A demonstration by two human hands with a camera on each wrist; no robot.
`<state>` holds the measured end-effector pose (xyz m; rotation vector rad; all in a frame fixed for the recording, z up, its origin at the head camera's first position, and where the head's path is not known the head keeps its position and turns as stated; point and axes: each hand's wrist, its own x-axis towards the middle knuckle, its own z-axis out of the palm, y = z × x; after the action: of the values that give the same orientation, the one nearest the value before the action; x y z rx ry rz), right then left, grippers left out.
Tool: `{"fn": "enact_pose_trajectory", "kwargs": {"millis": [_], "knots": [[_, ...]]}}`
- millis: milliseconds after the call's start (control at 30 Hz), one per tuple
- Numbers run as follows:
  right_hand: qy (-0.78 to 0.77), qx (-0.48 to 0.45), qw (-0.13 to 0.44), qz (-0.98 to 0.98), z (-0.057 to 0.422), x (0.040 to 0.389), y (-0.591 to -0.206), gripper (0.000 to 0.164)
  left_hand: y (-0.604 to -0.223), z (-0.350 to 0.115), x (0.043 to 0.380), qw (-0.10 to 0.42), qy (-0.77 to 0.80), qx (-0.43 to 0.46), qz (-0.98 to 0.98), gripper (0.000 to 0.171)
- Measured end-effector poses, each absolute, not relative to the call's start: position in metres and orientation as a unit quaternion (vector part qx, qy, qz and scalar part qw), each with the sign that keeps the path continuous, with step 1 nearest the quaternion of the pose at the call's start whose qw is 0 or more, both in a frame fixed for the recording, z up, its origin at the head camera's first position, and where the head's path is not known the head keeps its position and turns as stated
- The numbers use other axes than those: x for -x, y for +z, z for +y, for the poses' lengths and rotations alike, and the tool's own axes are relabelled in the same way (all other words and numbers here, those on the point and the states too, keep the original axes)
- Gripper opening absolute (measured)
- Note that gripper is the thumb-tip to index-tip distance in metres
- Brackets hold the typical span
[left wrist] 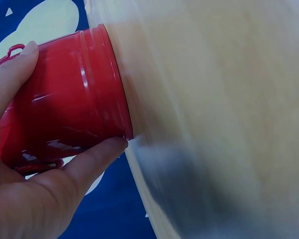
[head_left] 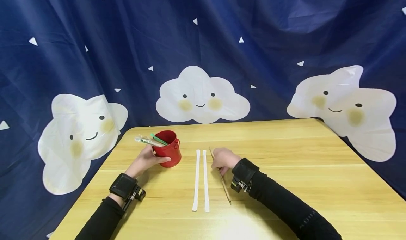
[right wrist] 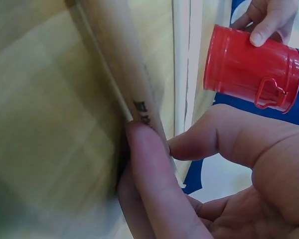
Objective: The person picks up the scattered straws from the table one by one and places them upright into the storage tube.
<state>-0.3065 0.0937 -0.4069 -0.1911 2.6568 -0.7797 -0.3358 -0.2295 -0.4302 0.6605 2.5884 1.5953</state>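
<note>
My left hand (head_left: 146, 161) grips a small red bucket (head_left: 172, 153) at the table's left, with thumb and fingers spread round its side. Out of its mouth stick a green strip-like item (head_left: 158, 139) and several slender pale pieces (head_left: 149, 140), which lean left; their kind is unclear. On the right of the white strips, my right hand (head_left: 223, 159) pinches a thin tan stick (head_left: 226, 189) between thumb and fingers. The stick slants along the tabletop, its near end dark. Dark print shows on its side in the right wrist view.
Two parallel white strips, the left strip (head_left: 196, 180) and the right strip (head_left: 205, 180), lie lengthwise mid-table. Behind the wooden table (head_left: 285, 155) hangs a dark blue curtain (head_left: 215, 49) with smiling clouds.
</note>
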Motion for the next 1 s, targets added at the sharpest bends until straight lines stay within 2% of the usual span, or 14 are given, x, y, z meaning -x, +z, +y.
{"fn": "enact_pose_trajectory", "kwargs": {"millis": [167, 367, 433, 567, 667, 1000], "knots": [[-0.272, 0.081, 0.134, 0.95, 0.096, 0.309, -0.395, 0.025, -0.43, -0.228, 0.336, 0.019, 0.51, -0.212, 0.833, 0.083], [-0.259, 0.121, 0.039, 0.958, 0.092, 0.311, -0.379, 0.039, -0.429, -0.229, 0.337, 0.021, 0.511, -0.2, 0.836, 0.085], [-0.266, 0.128, 0.012, 0.955, 0.089, 0.311, -0.377, 0.033, -0.43, -0.23, 0.337, 0.02, 0.51, -0.202, 0.836, 0.085], [-0.306, 0.138, -0.033, 0.941, 0.084, 0.311, -0.374, 0.011, -0.432, -0.231, 0.338, 0.02, 0.511, -0.207, 0.834, 0.084], [-0.331, 0.154, -0.072, 0.928, 0.081, 0.31, -0.372, 0.018, -0.432, -0.231, 0.337, 0.021, 0.512, -0.208, 0.833, 0.084], [-0.363, 0.248, -0.22, 0.871, 0.063, 0.311, -0.36, 0.02, -0.43, -0.231, 0.335, 0.019, 0.51, -0.198, 0.837, 0.085]]}}
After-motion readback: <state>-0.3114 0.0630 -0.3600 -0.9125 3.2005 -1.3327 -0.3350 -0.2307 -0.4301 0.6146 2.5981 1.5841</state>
